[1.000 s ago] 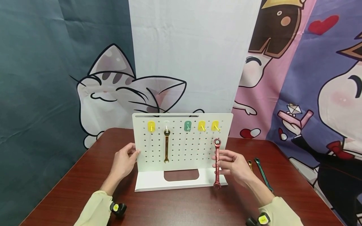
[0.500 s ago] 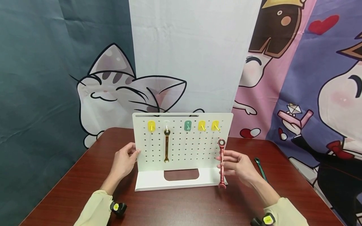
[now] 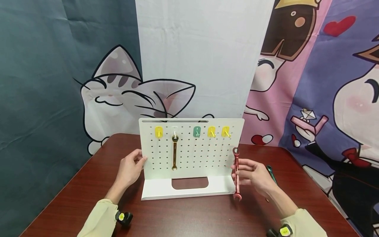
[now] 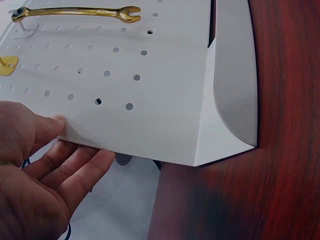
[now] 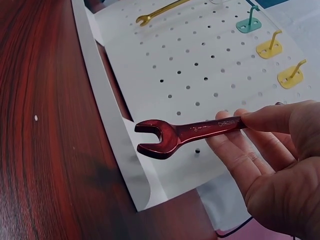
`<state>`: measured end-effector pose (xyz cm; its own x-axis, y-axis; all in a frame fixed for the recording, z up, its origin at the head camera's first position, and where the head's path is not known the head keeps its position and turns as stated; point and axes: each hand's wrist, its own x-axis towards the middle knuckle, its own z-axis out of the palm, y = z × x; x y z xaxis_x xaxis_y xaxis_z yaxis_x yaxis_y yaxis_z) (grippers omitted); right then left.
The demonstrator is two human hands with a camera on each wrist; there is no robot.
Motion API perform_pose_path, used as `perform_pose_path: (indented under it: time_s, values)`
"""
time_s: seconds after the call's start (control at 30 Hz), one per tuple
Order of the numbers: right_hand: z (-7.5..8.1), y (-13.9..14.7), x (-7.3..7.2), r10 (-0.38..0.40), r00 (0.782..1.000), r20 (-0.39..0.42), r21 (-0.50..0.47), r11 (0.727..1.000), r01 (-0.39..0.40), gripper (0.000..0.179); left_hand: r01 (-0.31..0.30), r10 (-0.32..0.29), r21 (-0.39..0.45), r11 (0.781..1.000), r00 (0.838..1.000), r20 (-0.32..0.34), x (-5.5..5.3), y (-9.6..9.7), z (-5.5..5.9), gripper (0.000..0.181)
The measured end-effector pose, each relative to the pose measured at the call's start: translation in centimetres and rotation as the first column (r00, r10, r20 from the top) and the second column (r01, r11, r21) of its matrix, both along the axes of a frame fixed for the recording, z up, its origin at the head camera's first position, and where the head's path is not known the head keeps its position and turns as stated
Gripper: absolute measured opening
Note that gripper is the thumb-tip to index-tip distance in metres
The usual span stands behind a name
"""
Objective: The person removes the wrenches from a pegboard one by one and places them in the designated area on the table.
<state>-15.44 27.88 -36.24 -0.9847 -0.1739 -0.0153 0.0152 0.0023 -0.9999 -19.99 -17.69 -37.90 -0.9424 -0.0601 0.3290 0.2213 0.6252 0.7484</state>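
My left hand (image 3: pixel 129 169) holds the left edge of a white pegboard stand (image 3: pixel 189 164), thumb on the front face and fingers behind it, as the left wrist view shows. Between thumb and fingers, my right hand (image 3: pixel 257 176) grips a shiny red combination wrench (image 3: pixel 237 174) by its shaft. It hangs nearly upright at the board's right edge, ring end up. In the right wrist view, its open-ended head (image 5: pixel 160 139) points left across the board's lower part. A gold wrench (image 3: pixel 174 153) hangs by its ring from a white hook (image 3: pixel 174 129).
Bare hooks on the board's upper row include a yellow hook (image 3: pixel 159 132) at left, a green hook (image 3: pixel 196 132), and two yellow ones at right. A green wrench (image 3: pixel 270 173) lies on the brown table (image 3: pixel 189 215), partly hidden by my right wrist. Printed cloth hangs behind.
My right hand has carried the red wrench rightward, from in front of the board to its right edge. The right forearm now covers more of the wrenches on the table. My left hand stays put.
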Motion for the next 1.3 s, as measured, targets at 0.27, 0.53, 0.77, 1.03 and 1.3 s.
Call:
perform_pose_path:
  time_s: [0.27, 0.53, 0.77, 1.03, 1.3]
  values:
    - [-0.7, 0.9, -0.2, -0.009, 1.0, 0.022, -0.005, 1.0, 0.009, 0.04, 0.001, -0.001, -0.003, 1.0, 1.0, 0.009, 0.0, 0.0, -0.1, 0.007]
    - [-0.7, 2.0, -0.3, -0.044, 0.999, 0.03, 0.065, 0.997, 0.042, 0.055, 0.004, -0.004, -0.004, 1.0, 1.0, 0.008, -0.1, 0.0, 0.0, 0.008]
    - [-0.9, 2.7, -0.4, -0.034, 0.999, 0.042, 0.067, 0.997, 0.031, 0.05, 0.0, 0.0, -0.004, 1.0, 1.0, 0.008, -0.1, 0.0, 0.1, 0.008]
    - [-1.3, 3.8, -0.4, -0.071, 0.996, 0.045, 0.114, 0.991, 0.066, 0.046, -0.002, 0.002, -0.004, 1.0, 1.0, 0.014, -0.1, 0.0, 0.0, 0.008]
    - [-1.5, 4.6, -0.7, -0.069, 0.997, 0.039, 0.135, 0.989, 0.063, 0.05, -0.001, 0.001, -0.003, 1.0, 1.0, 0.009, -0.2, 0.0, -0.1, 0.008]
